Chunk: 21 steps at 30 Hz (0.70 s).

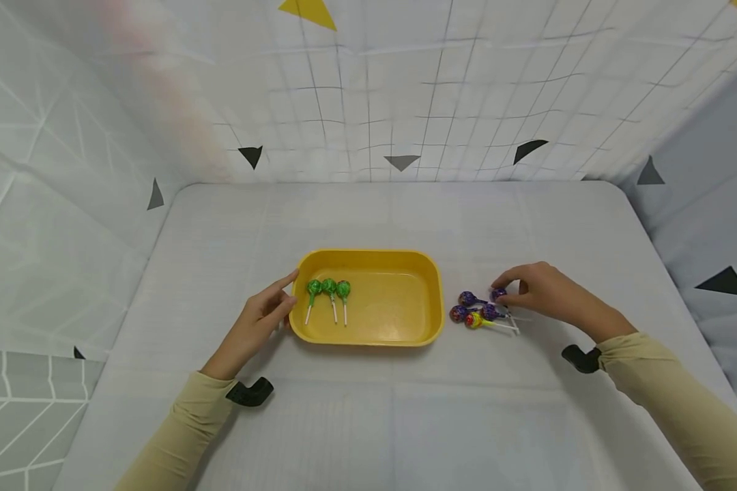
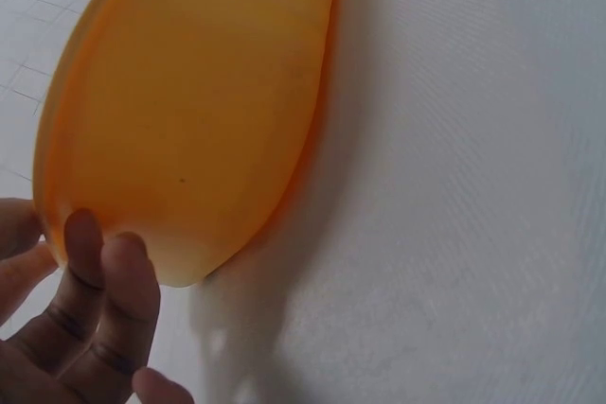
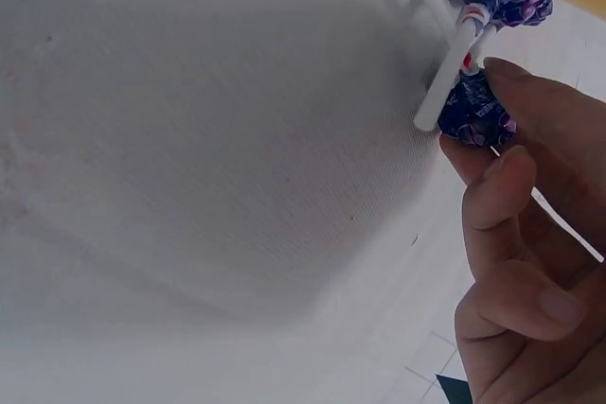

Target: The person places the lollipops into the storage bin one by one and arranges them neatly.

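Observation:
A shallow yellow tray (image 1: pixel 368 339) stands in the middle of the table. In it, three green-wrapped lollipops (image 1: pixel 329 286) lie side by side at the left end. My left hand (image 1: pixel 259 327) touches the tray's left end, thumb and forefinger at the rim; in the left wrist view the other fingertips overlap the tray's outer wall. To the right of the tray my right hand (image 1: pixel 543 293) pinches a purple-wrapped lollipop (image 3: pixel 476 111) by its head, between thumb and fingers. Several purple lollipops (image 1: pixel 459 313) and a yellow one with a red patch (image 1: pixel 474 320) lie bunched beside this hand.
The white cloth-covered table (image 1: pixel 356 423) carries all of these. Patterned white sheets (image 1: pixel 393 102) hang behind it and at both sides. A black curved piece (image 1: pixel 250 392) sits by the left wrist, another (image 1: pixel 581 359) by the right wrist.

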Motion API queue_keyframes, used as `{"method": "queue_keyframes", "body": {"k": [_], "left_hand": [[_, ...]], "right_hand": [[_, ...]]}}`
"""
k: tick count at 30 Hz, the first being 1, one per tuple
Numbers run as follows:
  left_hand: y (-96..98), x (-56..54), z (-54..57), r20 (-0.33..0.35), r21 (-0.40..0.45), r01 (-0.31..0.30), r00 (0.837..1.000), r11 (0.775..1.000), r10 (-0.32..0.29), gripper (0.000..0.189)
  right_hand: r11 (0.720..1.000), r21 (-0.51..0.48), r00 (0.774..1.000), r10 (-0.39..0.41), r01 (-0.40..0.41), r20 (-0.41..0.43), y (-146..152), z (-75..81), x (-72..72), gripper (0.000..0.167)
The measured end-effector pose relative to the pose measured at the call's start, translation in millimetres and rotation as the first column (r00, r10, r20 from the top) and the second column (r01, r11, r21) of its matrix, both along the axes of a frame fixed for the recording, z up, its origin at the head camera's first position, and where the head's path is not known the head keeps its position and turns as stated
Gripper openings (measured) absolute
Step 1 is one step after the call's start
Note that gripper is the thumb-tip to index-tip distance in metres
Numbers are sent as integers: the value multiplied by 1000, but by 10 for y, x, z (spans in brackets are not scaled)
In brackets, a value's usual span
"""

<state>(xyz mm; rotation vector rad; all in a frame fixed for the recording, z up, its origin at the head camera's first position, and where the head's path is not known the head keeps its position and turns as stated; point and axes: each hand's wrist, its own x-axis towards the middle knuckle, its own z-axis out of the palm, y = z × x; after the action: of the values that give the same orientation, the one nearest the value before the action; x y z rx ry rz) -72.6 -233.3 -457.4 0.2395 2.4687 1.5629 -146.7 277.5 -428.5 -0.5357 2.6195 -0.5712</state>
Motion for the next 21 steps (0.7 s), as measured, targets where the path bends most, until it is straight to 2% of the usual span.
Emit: {"method": "queue_keyframes", "body": {"k": [5,21], "left_hand": [[-4,-5,-4,4,1,-1,1000,1000,1,52],[-14,-10,-27,4,-4,1,1000,1000,-1,52]], "right_hand": [[1000,15,1000,-10,10,-2,5,16,-36,29],[999,28,997,-15,17,-79,6,116,-189,30]]}}
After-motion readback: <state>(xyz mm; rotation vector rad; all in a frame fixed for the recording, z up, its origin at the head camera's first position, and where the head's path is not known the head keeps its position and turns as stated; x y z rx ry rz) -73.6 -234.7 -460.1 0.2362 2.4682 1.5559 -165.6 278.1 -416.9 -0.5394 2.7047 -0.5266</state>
